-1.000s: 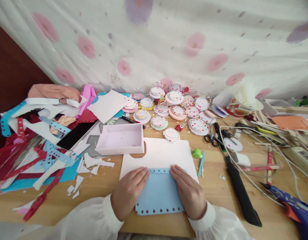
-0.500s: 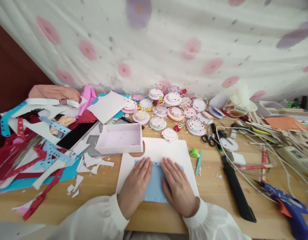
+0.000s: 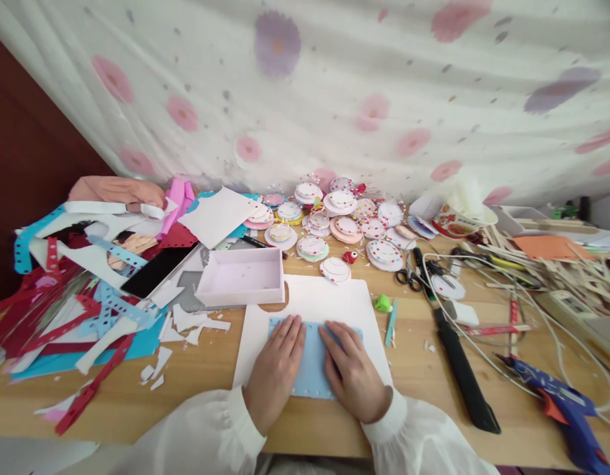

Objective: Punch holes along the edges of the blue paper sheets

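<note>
A light blue foam sheet (image 3: pixel 312 359) with punched edges lies on a white sheet (image 3: pixel 315 300) at the table's near edge. My left hand (image 3: pixel 275 369) lies flat on the blue sheet's left part, fingers stretched out. My right hand (image 3: pixel 352 373) lies flat on its right part, fingers out too. Both hands press the sheet down and hold nothing. A shallow pink-white box (image 3: pixel 240 285) stands just beyond the white sheet, to the left.
Round decorated foam discs (image 3: pixel 335 221) crowd the back. Red, blue and white scraps (image 3: pixel 77 290) and a phone (image 3: pixel 154 270) fill the left. Scissors (image 3: pixel 408 274), a black cutter (image 3: pixel 461 369), cables, sticks and a blue glue gun (image 3: pixel 567 409) lie at the right.
The blue sheet has moved away from me onto the white sheet and looks shorter, as if folded. Both hands have moved closer together on top of it.
</note>
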A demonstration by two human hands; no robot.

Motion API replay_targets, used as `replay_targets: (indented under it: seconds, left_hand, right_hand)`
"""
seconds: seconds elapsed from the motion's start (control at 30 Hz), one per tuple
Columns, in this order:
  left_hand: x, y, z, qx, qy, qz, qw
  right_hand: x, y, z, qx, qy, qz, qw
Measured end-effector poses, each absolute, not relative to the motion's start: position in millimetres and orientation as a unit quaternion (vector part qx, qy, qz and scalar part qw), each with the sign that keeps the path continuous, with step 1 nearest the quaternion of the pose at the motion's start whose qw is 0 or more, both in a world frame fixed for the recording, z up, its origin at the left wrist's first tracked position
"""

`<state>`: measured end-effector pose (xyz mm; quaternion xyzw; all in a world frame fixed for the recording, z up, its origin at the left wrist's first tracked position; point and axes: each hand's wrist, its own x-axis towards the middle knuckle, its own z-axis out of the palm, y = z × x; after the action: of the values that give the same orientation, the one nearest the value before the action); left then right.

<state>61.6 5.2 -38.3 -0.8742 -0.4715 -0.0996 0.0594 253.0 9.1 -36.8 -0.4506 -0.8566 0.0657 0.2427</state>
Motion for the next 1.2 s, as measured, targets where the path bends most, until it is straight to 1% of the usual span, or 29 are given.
replay_targets:
  seconds: [0.33,0.53,0.67,0.83,1.03,1.2]
  left_hand:
    - [67.8,4.3,-34.7,-0.871,-0.475,-0.103,0.067]
    - [70.3,5.7,-33.9,-0.853,-0.512,-0.097,0.029]
    - [75.4,8.8,-32.6,-0.852,-0.516,-0.092,0.023]
    - [82.1,6.8,-39.9,-0.857,-0.499,-0.127,0.012]
    - [87.5,0.2,-48.0,-0.826,-0.547,-0.126,0.055]
    - [90.8,0.1,-43.0,-0.806,-0.572,-0.123,0.084]
  right_hand:
    - [250.7,12.7,-31.8,-0.459,-0.851,0.105,0.232]
    - [250.6,11.9,-31.1,-0.469,-0.852,0.097,0.21]
    - [249.5,13.1,-31.0,-0.471,-0.854,0.092,0.199]
    - [249.8,13.0,-31.6,-0.467,-0.857,0.085,0.2]
    - [249.8,14.3,-30.5,-0.471,-0.857,0.101,0.185]
    - [250.6,15.0,-29.6,-0.478,-0.855,0.103,0.171]
